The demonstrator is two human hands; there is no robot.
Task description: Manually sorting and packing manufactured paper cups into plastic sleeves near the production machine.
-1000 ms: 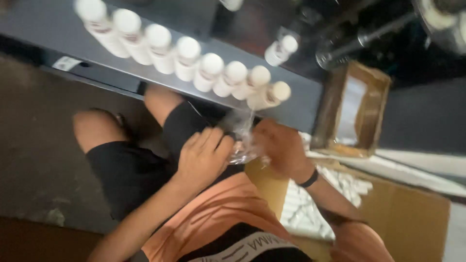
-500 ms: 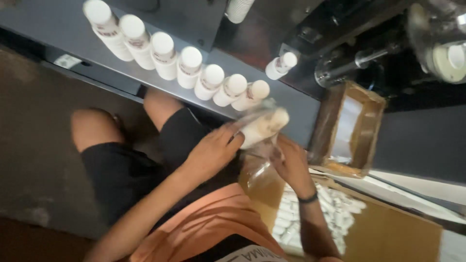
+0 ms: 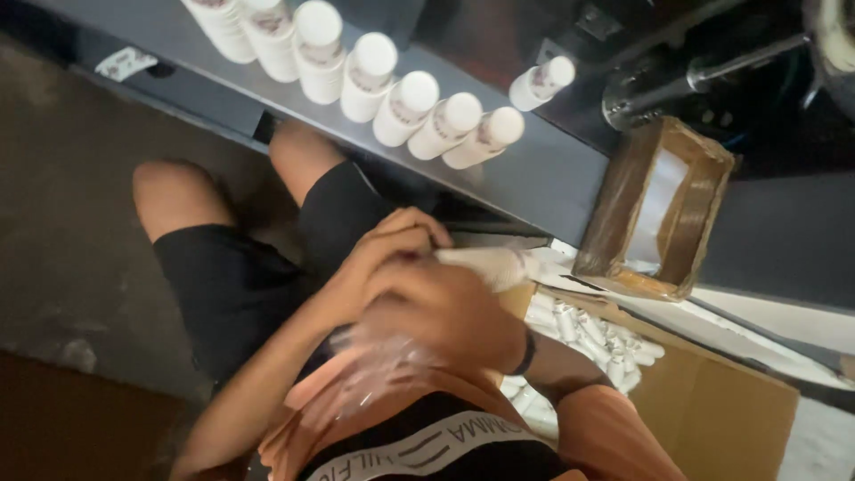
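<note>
Both hands meet over the lap: the left hand [image 3: 383, 254] and right hand [image 3: 445, 312] are closed around a white bottle [image 3: 485, 264], clear plastic wrap [image 3: 374, 370] bunched just beneath them.

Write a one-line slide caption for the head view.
Both hands, left hand and right hand, grasp a white bottle beside clear plastic wrap.

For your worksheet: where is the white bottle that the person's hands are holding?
In the head view the white bottle lies sideways at centre, gripped by both hands, just above the open cardboard box of bottles.
</note>
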